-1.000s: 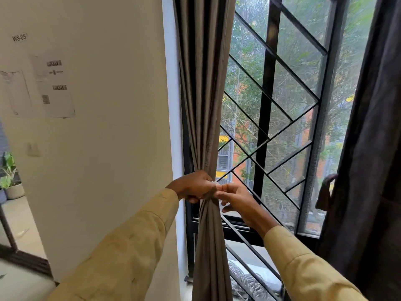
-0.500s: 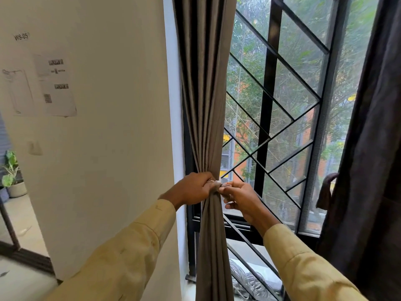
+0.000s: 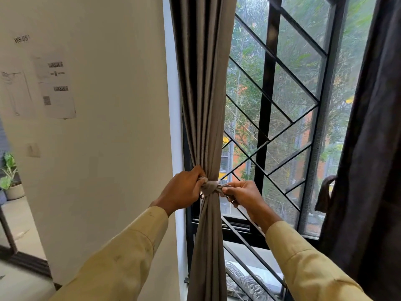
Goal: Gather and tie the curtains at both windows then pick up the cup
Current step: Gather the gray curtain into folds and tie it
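A grey-brown curtain (image 3: pixel 204 105) hangs gathered into a narrow bundle at the left side of the window. A fabric tie (image 3: pixel 210 187) of the same colour is wrapped and knotted round its waist. My left hand (image 3: pixel 184 191) grips the tie's left end against the curtain. My right hand (image 3: pixel 240 195) pinches the tie's right end and holds it out to the right. A darker curtain (image 3: pixel 373 148) hangs at the right edge, with its own tie loop (image 3: pixel 325 192) dangling. No cup is in view.
Behind the curtain stands a black window frame with a diagonal grille (image 3: pixel 273 127). A cream wall (image 3: pixel 108 148) with taped papers (image 3: pixel 56 88) fills the left side. A potted plant (image 3: pixel 10 179) sits on the floor at far left. Coiled rope (image 3: pixel 245 281) lies under the window.
My hands have drawn apart, pulling the tie's ends sideways, and the knot now shows between them. The camera view shifted slightly.
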